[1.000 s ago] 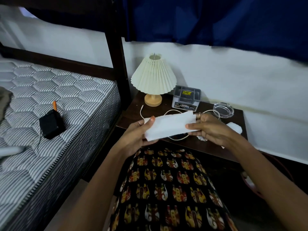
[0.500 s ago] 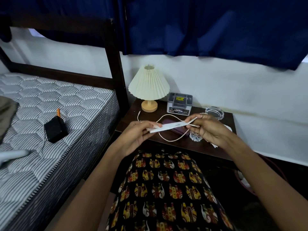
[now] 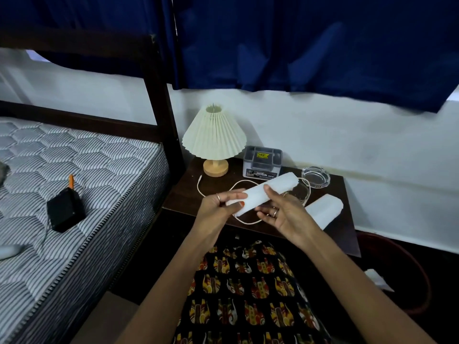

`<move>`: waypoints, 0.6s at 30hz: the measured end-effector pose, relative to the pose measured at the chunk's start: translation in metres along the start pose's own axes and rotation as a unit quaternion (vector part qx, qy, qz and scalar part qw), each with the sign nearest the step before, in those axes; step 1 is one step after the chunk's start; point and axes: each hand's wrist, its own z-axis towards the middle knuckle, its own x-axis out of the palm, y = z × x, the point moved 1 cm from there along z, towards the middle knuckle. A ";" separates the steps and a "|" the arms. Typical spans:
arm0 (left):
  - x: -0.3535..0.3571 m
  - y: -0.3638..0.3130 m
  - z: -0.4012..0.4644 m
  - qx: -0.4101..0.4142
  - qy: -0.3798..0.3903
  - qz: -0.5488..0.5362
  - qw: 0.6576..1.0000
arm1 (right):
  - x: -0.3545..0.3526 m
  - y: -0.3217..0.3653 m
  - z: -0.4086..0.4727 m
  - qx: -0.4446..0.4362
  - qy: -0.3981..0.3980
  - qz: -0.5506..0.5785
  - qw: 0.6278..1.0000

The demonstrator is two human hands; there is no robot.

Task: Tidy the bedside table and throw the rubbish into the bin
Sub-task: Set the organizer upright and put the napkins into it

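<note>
Nearest the camera, a patterned garment [image 3: 246, 294] covers the lap, with both forearms reaching over it. The left hand [image 3: 216, 207] clamps the near end of a folded white tissue [image 3: 263, 193] between thumb and fingers [image 3: 238, 194]. The right hand [image 3: 285, 214] steadies the tissue's middle with fingers spread; only the upper fingertips touch it.

The tissue is held above the front edge of the tabletop [image 3: 221, 187]; its long axis runs from 8 o'clock at the left hand up to 2 o'clock, far end toward the ashtray [image 3: 316, 177]. Half a second ago it was seen edge-on as a thin strip; now its broad face shows, and a second white tissue [image 3: 324, 211] lies uncovered at 3 o'clock of the right hand, near the tabletop's right edge.

A white cable [image 3: 238, 184] loops under the hands. Farther back stand a pleated lamp [image 3: 213, 137] at 11 o'clock, a grey organiser box [image 3: 262, 162] at 12 and the ashtray at 1.

A reddish bin [image 3: 407, 264] sits on the floor at 4 o'clock, below the tabletop's right corner, white paper inside; the path there looks open. At 9 o'clock the mattress [image 3: 74, 194] presses close to the tabletop's left edge and carries a black device [image 3: 65, 212].
</note>
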 end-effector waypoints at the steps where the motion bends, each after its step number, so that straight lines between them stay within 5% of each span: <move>1: 0.001 0.002 0.005 -0.002 -0.002 0.007 1.000 | 0.000 0.002 0.005 -0.013 -0.016 -0.020 1.000; 6: 0.003 0.014 0.028 0.006 -0.007 0.026 1.000 | -0.013 0.035 0.038 -0.069 -0.098 -0.132 0.984; 12: -0.016 0.063 0.067 0.001 -0.084 0.178 0.980 | -0.049 0.100 0.125 -0.192 -0.276 -0.382 0.861; 18: -0.024 0.103 0.083 0.014 -0.115 0.353 0.928 | -0.073 0.109 0.209 -0.210 -0.320 -0.429 0.818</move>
